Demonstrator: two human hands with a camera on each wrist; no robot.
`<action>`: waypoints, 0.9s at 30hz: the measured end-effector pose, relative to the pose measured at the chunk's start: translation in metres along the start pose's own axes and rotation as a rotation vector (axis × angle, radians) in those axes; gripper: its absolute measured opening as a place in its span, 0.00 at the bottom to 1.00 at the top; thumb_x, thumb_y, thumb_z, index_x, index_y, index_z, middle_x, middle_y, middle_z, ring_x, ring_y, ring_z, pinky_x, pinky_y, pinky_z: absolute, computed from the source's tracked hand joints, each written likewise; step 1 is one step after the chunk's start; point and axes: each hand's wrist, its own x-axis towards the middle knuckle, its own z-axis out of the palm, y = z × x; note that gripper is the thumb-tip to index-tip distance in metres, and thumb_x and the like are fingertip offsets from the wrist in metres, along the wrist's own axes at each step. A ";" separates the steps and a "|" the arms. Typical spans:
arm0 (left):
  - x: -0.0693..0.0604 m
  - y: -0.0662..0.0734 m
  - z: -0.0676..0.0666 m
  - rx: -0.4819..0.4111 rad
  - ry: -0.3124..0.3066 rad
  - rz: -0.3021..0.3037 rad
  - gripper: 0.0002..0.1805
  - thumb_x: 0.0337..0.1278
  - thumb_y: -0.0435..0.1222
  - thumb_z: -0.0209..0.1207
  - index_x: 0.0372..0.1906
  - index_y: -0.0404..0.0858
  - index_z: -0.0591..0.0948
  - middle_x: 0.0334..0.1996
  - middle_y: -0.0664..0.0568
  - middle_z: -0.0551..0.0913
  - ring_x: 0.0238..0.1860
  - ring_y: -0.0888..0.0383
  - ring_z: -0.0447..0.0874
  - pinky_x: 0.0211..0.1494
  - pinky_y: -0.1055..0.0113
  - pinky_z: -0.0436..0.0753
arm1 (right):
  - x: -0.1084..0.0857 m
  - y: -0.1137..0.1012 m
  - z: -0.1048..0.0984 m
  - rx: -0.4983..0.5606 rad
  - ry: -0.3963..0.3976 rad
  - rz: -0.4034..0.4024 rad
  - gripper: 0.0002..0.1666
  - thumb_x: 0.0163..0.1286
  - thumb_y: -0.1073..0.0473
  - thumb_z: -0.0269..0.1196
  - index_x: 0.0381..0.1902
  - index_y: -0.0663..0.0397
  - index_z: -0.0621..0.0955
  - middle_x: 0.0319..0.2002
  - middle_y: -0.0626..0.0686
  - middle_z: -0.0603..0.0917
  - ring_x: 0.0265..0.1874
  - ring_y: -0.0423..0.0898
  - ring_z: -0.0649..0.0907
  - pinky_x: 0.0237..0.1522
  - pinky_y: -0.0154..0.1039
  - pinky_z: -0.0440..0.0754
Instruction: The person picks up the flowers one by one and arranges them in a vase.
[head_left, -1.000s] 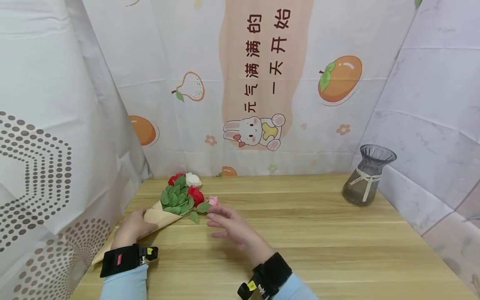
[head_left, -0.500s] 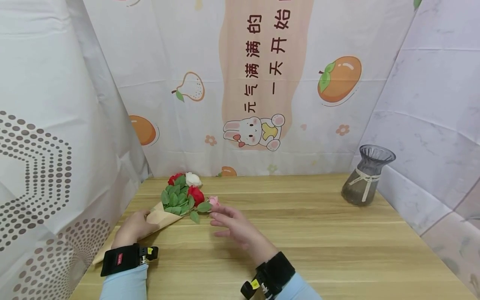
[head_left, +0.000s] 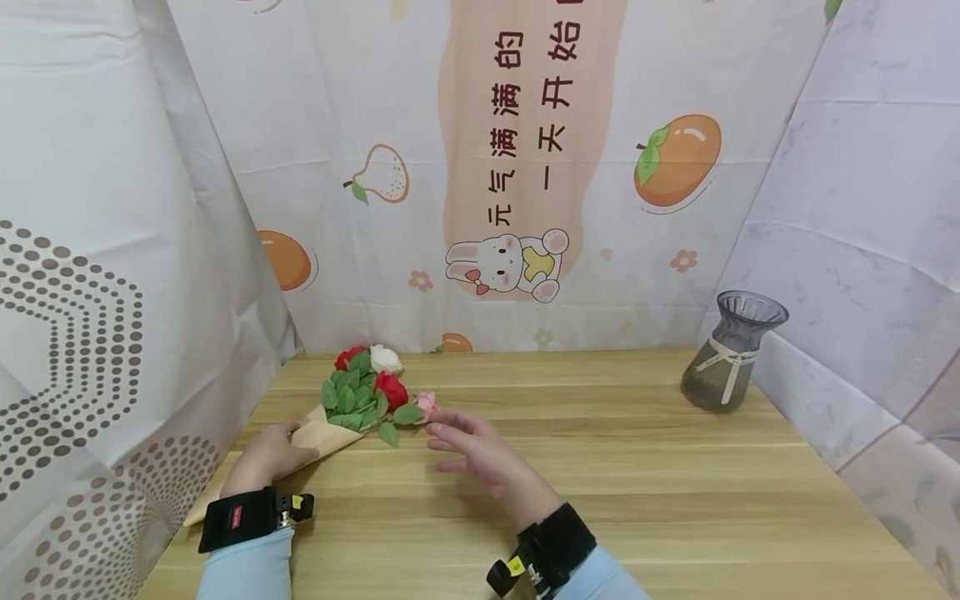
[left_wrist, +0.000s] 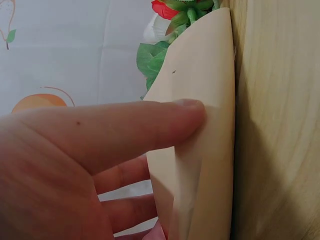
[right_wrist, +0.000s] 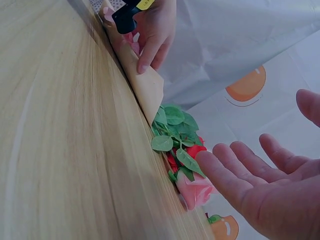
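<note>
A bouquet of artificial roses in a brown paper wrap [head_left: 330,435] lies at the left of the wooden table. My left hand [head_left: 270,454] holds the wrap, its thumb [left_wrist: 175,122] across the paper and other fingers on the far side. Green leaves [head_left: 351,398], two red roses [head_left: 392,392], a white rose [head_left: 386,359] and a pink rose [head_left: 427,404] stick out of the wrap's open end. Beside the pink rose hovers my right hand [head_left: 480,457], fingers spread and loosely extended, holding nothing. Whether a fingertip touches the pink rose, I cannot tell.
A grey glass vase [head_left: 718,375] with a pale ribbon stands at the table's back right. Printed cloth [head_left: 375,250] hangs behind the table [head_left: 600,467], and more cloth closes off both sides.
My right hand has drifted slightly to the right, away from the leaves. The left hand and the bouquet have stayed in place.
</note>
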 end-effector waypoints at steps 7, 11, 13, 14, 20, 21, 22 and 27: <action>-0.003 0.010 0.003 -0.025 -0.009 0.032 0.40 0.60 0.44 0.68 0.66 0.19 0.69 0.63 0.21 0.70 0.61 0.26 0.71 0.61 0.36 0.72 | -0.002 -0.002 -0.003 0.008 -0.001 -0.006 0.33 0.76 0.49 0.62 0.69 0.65 0.71 0.62 0.58 0.78 0.64 0.62 0.75 0.61 0.61 0.74; -0.003 0.015 0.007 -0.025 -0.013 0.032 0.40 0.60 0.44 0.68 0.66 0.20 0.69 0.64 0.21 0.69 0.62 0.26 0.70 0.61 0.35 0.71 | -0.002 -0.003 -0.006 0.003 0.008 -0.016 0.33 0.76 0.49 0.62 0.69 0.66 0.71 0.62 0.59 0.78 0.64 0.62 0.75 0.61 0.60 0.75; -0.004 0.018 0.009 -0.014 -0.013 0.030 0.40 0.59 0.44 0.68 0.66 0.20 0.69 0.66 0.20 0.66 0.63 0.25 0.68 0.62 0.34 0.70 | -0.003 -0.003 -0.007 -0.001 0.010 -0.019 0.34 0.76 0.49 0.61 0.70 0.67 0.69 0.62 0.59 0.78 0.64 0.62 0.76 0.61 0.60 0.75; -0.004 0.020 0.009 -0.007 -0.012 0.034 0.40 0.59 0.44 0.68 0.66 0.20 0.70 0.65 0.21 0.67 0.63 0.25 0.69 0.61 0.34 0.70 | -0.003 -0.003 -0.008 -0.003 0.011 -0.020 0.35 0.76 0.49 0.61 0.70 0.68 0.69 0.62 0.60 0.78 0.64 0.63 0.75 0.61 0.60 0.75; -0.005 0.034 0.015 0.037 -0.004 0.088 0.39 0.57 0.44 0.69 0.64 0.21 0.73 0.61 0.24 0.74 0.60 0.30 0.74 0.60 0.37 0.73 | -0.005 -0.005 -0.017 0.001 0.029 -0.023 0.33 0.76 0.49 0.62 0.69 0.64 0.70 0.61 0.60 0.78 0.66 0.64 0.74 0.62 0.60 0.74; -0.004 0.036 0.017 0.046 -0.001 0.094 0.38 0.57 0.45 0.70 0.64 0.21 0.73 0.60 0.25 0.75 0.59 0.32 0.75 0.59 0.38 0.74 | -0.006 -0.005 -0.018 0.001 0.033 -0.024 0.32 0.76 0.49 0.62 0.68 0.64 0.71 0.61 0.60 0.78 0.66 0.64 0.74 0.62 0.60 0.74; -0.005 0.038 0.018 0.048 -0.003 0.098 0.38 0.57 0.44 0.70 0.64 0.22 0.74 0.60 0.26 0.76 0.58 0.33 0.76 0.59 0.39 0.74 | -0.007 -0.006 -0.020 0.000 0.035 -0.026 0.32 0.76 0.49 0.62 0.68 0.64 0.71 0.61 0.60 0.78 0.66 0.64 0.74 0.62 0.61 0.74; -0.004 0.047 0.027 0.059 -0.009 0.116 0.37 0.56 0.44 0.70 0.64 0.23 0.74 0.59 0.29 0.78 0.54 0.39 0.78 0.58 0.40 0.75 | -0.011 -0.008 -0.027 -0.014 0.041 -0.032 0.33 0.76 0.48 0.62 0.68 0.65 0.70 0.62 0.61 0.78 0.67 0.66 0.72 0.61 0.60 0.75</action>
